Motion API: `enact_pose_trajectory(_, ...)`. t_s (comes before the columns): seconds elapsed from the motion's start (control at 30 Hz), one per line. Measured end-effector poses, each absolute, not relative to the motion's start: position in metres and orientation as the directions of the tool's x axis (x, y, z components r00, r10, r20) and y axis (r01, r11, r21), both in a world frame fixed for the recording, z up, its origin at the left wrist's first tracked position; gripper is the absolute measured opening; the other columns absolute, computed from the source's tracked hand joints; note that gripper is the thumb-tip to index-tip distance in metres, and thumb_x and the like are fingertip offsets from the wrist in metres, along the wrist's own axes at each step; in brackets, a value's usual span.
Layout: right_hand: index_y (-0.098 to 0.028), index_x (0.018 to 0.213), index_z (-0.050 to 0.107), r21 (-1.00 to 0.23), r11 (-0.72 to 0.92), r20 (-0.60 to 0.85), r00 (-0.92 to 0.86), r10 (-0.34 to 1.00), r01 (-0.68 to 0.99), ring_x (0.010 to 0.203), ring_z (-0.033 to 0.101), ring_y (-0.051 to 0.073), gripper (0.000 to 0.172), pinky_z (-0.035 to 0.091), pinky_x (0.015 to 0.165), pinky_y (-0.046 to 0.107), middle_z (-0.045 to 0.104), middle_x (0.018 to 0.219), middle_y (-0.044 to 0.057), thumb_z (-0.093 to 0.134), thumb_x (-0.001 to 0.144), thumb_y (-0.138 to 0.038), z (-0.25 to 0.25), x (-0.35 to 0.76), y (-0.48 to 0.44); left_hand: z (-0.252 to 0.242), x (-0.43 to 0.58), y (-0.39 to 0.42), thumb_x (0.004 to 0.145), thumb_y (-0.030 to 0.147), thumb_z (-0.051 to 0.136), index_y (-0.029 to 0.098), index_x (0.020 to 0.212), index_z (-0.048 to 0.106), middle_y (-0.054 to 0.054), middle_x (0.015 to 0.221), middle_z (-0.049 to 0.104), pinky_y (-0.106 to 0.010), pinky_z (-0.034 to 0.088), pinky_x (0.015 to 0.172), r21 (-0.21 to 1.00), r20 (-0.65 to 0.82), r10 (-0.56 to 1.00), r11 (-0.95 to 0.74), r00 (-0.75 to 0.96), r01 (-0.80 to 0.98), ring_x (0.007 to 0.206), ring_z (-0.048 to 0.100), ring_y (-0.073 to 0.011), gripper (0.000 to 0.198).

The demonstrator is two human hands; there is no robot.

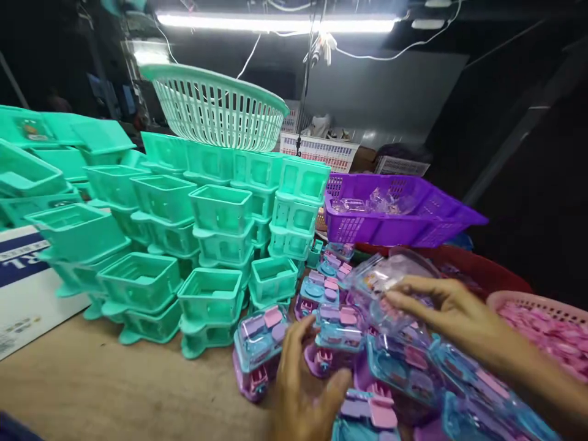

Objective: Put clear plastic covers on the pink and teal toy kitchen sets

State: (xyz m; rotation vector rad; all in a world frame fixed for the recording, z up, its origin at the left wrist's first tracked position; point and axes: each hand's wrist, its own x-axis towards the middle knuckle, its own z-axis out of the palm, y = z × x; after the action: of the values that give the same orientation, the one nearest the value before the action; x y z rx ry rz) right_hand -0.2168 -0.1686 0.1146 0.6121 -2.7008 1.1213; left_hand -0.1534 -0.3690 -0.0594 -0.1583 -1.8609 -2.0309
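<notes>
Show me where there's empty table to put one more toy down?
Bare wooden table lies front left, between the white box, the teal tub stacks and the left hand. Around the right hand, the toy pieces lie crowded.

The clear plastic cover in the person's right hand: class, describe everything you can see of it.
The clear plastic cover is a see-through, glossy, rounded shell, blurred here. The right hand pinches it by its near edge and holds it tilted above the purple and blue toy pieces. Pink and purple shapes show through it.
</notes>
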Motion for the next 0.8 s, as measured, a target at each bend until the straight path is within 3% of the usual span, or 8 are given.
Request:
enact_pose_trajectory(0.1,-0.022,0.072,0.072,-0.671,0.533,0.280,-0.842,-0.461,-0.515,0.076,0.064,0.022,0.044,0.049,0.072,0.032,0.069,0.076,0.003,0.062,0.095,-0.059,0.077,-0.194,-0.189,-0.030,-0.169,-0.360,0.077,0.064,0.081,0.023,0.150,0.039,-0.018,0.152,0.052,-0.048,0.051,0.113,0.927,0.136,-0.081,-0.341,-0.987,0.156,0.133,0.059,-0.0330,0.093)
enact_pose_trajectory(0.27,-0.023,0.077,0.072,-0.691,0.483,0.353,-0.834,-0.424,-0.538,0.082,0.065,0.023,0.045,0.050,0.075,0.033,0.070,0.082,0.003,0.055,0.099,-0.058,0.051,-0.176,-0.194,0.000,-0.167,-0.371,0.067,0.058,0.089,0.020,0.130,0.051,-0.015,0.134,0.066,-0.040,0.057,0.099,0.922,0.099,0.011,-0.378,-0.995,0.088,0.117,0.068,-0.0285,0.083)
enact_pose_trajectory(0.33,-0.023,0.083,0.075,-0.779,0.444,0.306,-0.886,-0.348,-0.443,0.093,0.067,0.025,0.046,0.052,0.083,0.034,0.073,0.090,0.004,0.058,0.096,-0.064,0.059,-0.173,-0.182,0.006,-0.166,-0.379,0.069,0.056,0.086,0.020,0.126,0.051,-0.013,0.123,0.070,-0.037,0.059,0.092,0.951,0.135,-0.028,-0.277,-0.990,0.137,0.108,0.071,-0.0261,0.076)
enact_pose_trajectory(0.43,-0.022,0.091,0.077,-0.872,0.400,0.248,-0.959,-0.136,-0.282,0.096,0.067,0.026,0.054,0.053,0.087,0.034,0.075,0.095,0.006,0.074,0.078,-0.074,0.076,-0.167,-0.154,0.014,-0.182,-0.386,0.081,0.052,0.075,0.017,0.127,0.050,-0.013,0.116,0.070,-0.038,0.059,0.087,0.972,0.234,-0.159,0.037,-0.959,0.231,0.099,0.071,-0.0248,0.063)
enact_pose_trajectory(0.5,-0.022,0.096,0.077,-0.926,0.340,0.183,-0.983,0.017,-0.166,0.091,0.067,0.025,0.066,0.054,0.082,0.032,0.074,0.093,0.006,0.087,0.059,-0.075,0.080,-0.160,-0.136,0.022,-0.203,-0.384,0.086,0.047,0.072,0.016,0.133,0.047,-0.016,0.123,0.066,-0.041,0.057,0.093,0.946,0.295,-0.238,0.210,-0.925,0.247,0.105,0.069,-0.0266,0.061)
enact_pose_trajectory(0.57,-0.022,0.098,0.078,-0.973,0.225,0.084,-0.990,0.110,-0.058,0.083,0.064,0.021,0.072,0.054,0.074,0.026,0.070,0.083,0.004,0.093,0.050,-0.074,0.076,-0.148,-0.125,0.028,-0.227,-0.377,0.089,0.041,0.070,0.012,0.135,0.046,-0.021,0.129,0.061,-0.046,0.052,0.104,0.928,0.310,-0.282,0.296,-0.908,0.225,0.116,0.065,-0.0305,0.059)
enact_pose_trajectory(0.7,-0.019,0.087,0.079,-0.980,-0.060,-0.192,-0.979,0.075,0.187,0.063,0.050,0.011,0.059,0.049,0.060,0.017,0.052,0.063,-0.003,0.096,0.055,-0.066,0.052,-0.118,-0.120,0.030,-0.263,-0.361,0.096,0.035,0.061,0.005,0.127,0.053,-0.030,0.131,0.058,-0.054,0.046,0.111,0.896,0.302,-0.294,0.412,-0.907,0.165,0.132,0.058,-0.0397,0.043)
enact_pose_trajectory(0.8,-0.017,0.082,0.077,-0.869,-0.256,-0.433,-0.901,-0.025,0.424,0.060,0.053,0.010,0.054,0.054,0.061,0.019,0.045,0.058,-0.006,0.103,0.051,-0.053,0.037,-0.103,-0.127,0.027,-0.263,-0.357,0.097,0.035,0.058,0.007,0.135,0.050,-0.031,0.144,0.049,-0.059,0.046,0.111,0.862,0.349,-0.258,0.466,-0.901,0.200,0.136,0.056,-0.0423,0.048)
